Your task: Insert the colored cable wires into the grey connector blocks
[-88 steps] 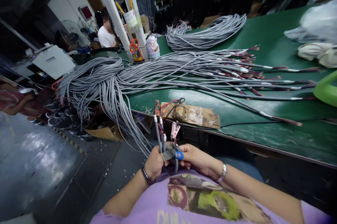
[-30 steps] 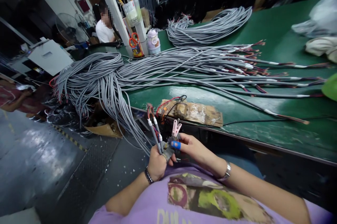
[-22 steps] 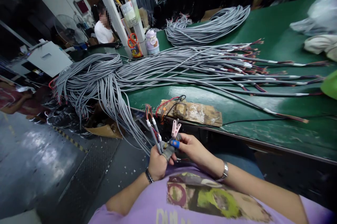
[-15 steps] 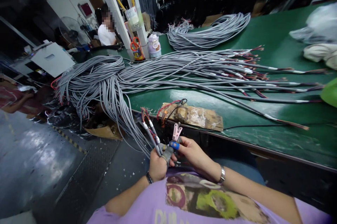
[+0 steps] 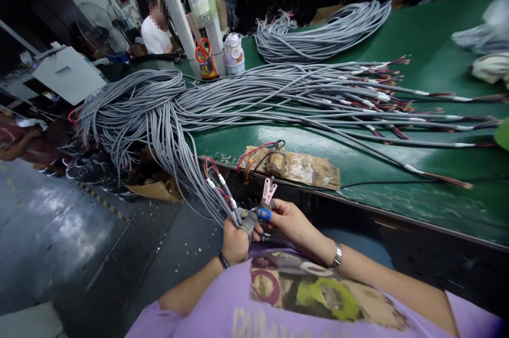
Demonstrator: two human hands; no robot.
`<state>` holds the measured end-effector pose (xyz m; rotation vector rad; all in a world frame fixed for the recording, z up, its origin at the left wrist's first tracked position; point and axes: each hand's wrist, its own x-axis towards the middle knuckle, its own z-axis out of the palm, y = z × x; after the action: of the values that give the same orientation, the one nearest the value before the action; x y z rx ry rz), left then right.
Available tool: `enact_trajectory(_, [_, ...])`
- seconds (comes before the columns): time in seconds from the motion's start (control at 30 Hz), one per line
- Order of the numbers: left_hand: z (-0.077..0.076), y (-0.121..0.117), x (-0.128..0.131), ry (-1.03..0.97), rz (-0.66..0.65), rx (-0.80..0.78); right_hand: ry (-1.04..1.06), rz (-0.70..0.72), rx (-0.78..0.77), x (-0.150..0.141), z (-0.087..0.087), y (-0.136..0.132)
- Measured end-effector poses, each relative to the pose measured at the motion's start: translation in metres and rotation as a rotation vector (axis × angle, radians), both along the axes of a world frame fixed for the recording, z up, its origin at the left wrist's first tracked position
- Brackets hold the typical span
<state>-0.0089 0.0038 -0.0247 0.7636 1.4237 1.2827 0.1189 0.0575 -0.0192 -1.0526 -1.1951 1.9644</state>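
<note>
My left hand is closed around a few grey cable ends, which rise up and to the left from the fist, their stripped coloured wires at the top. My right hand pinches a pink clip just right of these ends, a blue finger cap touching it. Beyond both hands lies the green table with the big grey cable bundle

The left hand is a closed fist at six o'clock, forearm running down toward seven. The right hand, just beside it at three o'clock, pinches with curled fingers, forearm stretching toward four o'clock.
</note>
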Motion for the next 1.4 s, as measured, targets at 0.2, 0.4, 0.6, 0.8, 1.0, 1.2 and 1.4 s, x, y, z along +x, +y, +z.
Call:
enact_trajectory(0.2, [0.002,-0.003,0.001,-0.002,0.011,-0.008,-0.006,-0.034,0.010,0.001,0.004,-0.005])
enact_trajectory(0.4, [0.004,-0.006,0.002,0.006,-0.007,0.002,0.010,-0.012,-0.025,0.000,0.008,-0.007])
enact_trajectory(0.6, [0.000,-0.007,0.003,0.016,0.030,0.020,0.022,-0.055,-0.051,0.000,0.005,-0.009])
enact_trajectory(0.8, [0.001,-0.006,0.005,0.003,0.071,0.013,0.069,-0.066,-0.067,0.002,0.000,-0.009])
enact_trajectory(1.0, [0.003,-0.003,0.005,-0.020,0.095,-0.004,0.111,-0.027,-0.063,0.001,-0.005,-0.008])
enact_trajectory(1.2, [0.008,-0.004,-0.001,-0.027,0.077,0.017,0.169,-0.057,-0.139,0.015,-0.008,-0.003])
enact_trajectory(1.4, [0.021,-0.004,-0.015,-0.173,-0.096,-0.025,0.260,-0.156,-0.216,0.027,-0.008,0.016])
